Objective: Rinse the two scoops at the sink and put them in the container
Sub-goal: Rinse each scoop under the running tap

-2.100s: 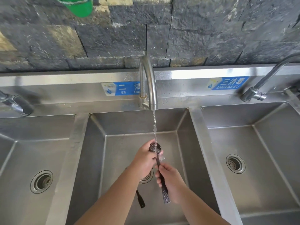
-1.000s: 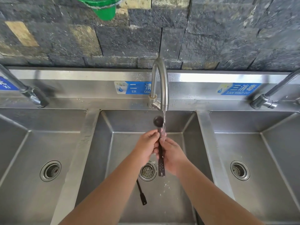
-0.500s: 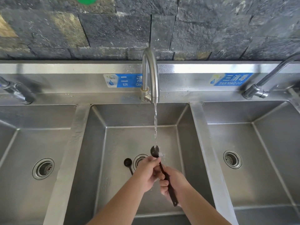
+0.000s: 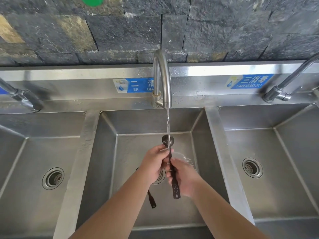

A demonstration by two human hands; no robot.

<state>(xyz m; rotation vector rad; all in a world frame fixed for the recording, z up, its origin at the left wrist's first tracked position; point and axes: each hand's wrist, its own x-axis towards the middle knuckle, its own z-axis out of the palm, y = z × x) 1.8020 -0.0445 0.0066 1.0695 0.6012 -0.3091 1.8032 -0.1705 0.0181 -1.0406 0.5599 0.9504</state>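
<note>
Head view, landmark: the curved stainless-steel tap [image 4: 162, 78] behind the middle steel sink basin [image 4: 110, 152], with a thin stream of water [image 4: 167, 125] running from its spout.
Scoop in hand: a dark, long-handled plastic scoop with a perforated handle [image 4: 173, 171] is held directly below the tap, bowl uppermost, so that the stream falls onto the bowl.
Second scoop: a similar dark scoop [image 4: 151, 199] is seen lying on the basin floor below and left of the tap, mostly hidden by the left forearm; only its handle end is shown.
Container: not seen in this view.
Risk: the wet, narrow handle could be let slip, judged from the light fingertip hold, and dropped towards the round drain [image 4: 159, 176] under the hands.
Risk: water could be deflected off the bowl and sprayed outside the basin if the bowl is tilted.
Left hand [image 4: 153, 163]: fingertips are pinched on the handle just under the bowl.
Right hand [image 4: 185, 176]: fingers are curled around the handle's middle, with the palm turned inward.
Forearms: both are reached forward over the basin's near edge, converging under the tap.
</note>
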